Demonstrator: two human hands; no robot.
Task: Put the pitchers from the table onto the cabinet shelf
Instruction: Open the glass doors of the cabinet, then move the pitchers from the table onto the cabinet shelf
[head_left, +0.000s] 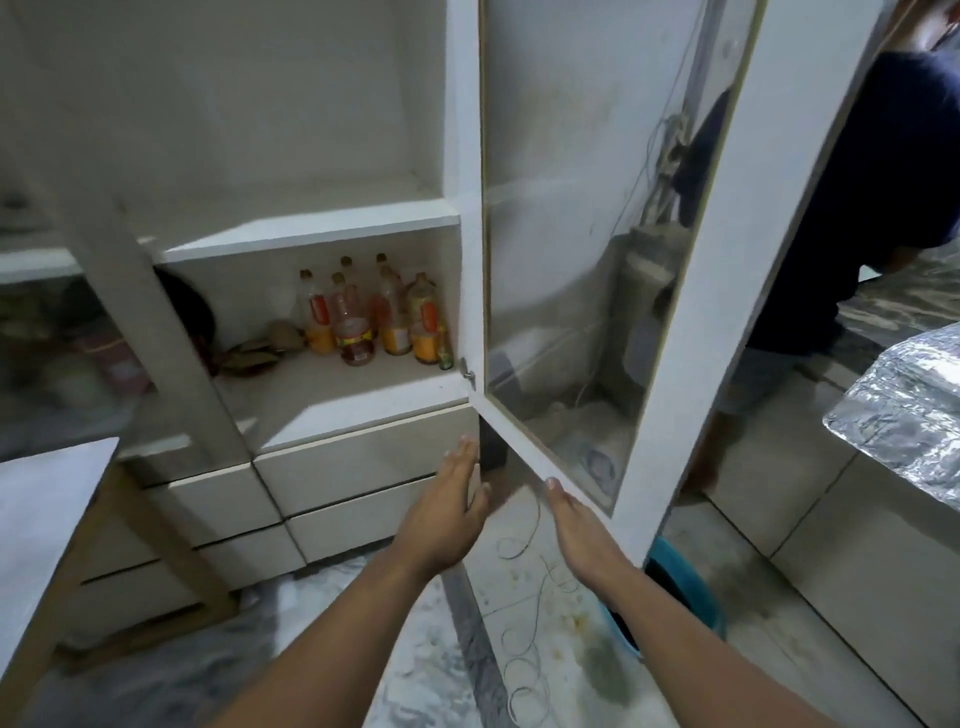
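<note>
Tall white cabinet (311, 130) with open compartments fills the upper left and centre of the frame; its glass-paned white door (587, 249) stands swung open across the centre right, the lower corner of the door frame near the middle of the frame. Pale drawer fronts (363, 467) sit below the compartments. The upper white cabinet shelf (311, 228) carries nothing visible; no pitcher appears anywhere in view, neither on the shelf nor on a counter. Grey counter corner (47, 499) enters at the left edge, bare where visible. Foil-covered surface (909, 415) shows at the right edge. A second person in a dark blue shirt (893, 171) stands at the upper right, partly behind the door. Round teal basin (685, 587) rests on the floor at lower right, mostly hidden by the door and the right forearm. On the lower compartment floor, a cluster of clear bottles with orange and red labels (379, 317) stands upright at the right rear; a dark round object (187, 312) leans at the left. Left hand (447, 509), lower centre, flat, fingers extended and together, holding nothing, in front of the drawer fronts. Right hand (582, 535), just right of it, fingers extended and together, empty, its fingertips at the bottom edge of the door; contact cannot be told.
</note>
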